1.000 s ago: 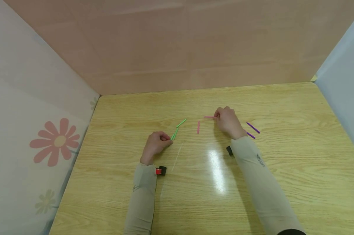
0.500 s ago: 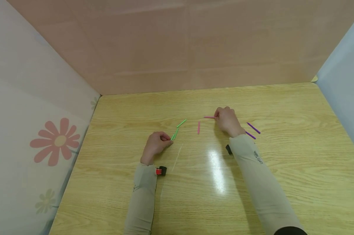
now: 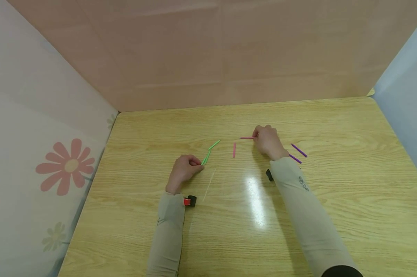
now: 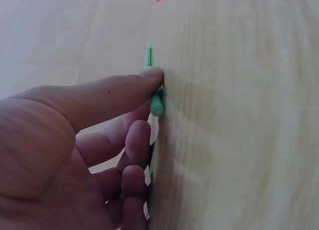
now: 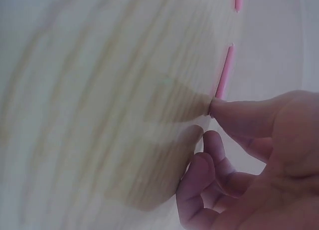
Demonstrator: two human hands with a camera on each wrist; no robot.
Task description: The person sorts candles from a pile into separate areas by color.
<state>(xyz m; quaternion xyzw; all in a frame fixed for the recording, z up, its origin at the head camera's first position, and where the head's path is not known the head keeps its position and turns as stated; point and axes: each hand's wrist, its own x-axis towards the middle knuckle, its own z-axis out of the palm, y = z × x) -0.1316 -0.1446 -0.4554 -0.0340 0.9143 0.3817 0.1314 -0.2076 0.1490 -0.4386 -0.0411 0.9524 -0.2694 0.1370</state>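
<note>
My left hand (image 3: pixel 184 172) pinches a short green stick (image 4: pixel 157 108) between thumb and forefinger, low over the table. Beside it, partly overlapping in the head view, lies a second green stick (image 3: pixel 208 154). Another green stick (image 3: pixel 214 145) slants away just beyond. My right hand (image 3: pixel 268 141) pinches the right end of a pink stick (image 3: pixel 246 137), which lies roughly level from left to right; the thumb and fingertips hide that end. Between the hands, a second pink stick (image 3: pixel 234 150) points toward me.
Two purple sticks (image 3: pixel 299 150) lie side by side to the right of my right wrist, the nearer one partly behind the sleeve. The wood-grain table (image 3: pixel 125 231) ends at a brown back panel (image 3: pixel 208 57). Pale panels stand at left and right.
Both hands hold almost the same places, and the sticks lie as before. The right forearm has shifted slightly to the left.
</note>
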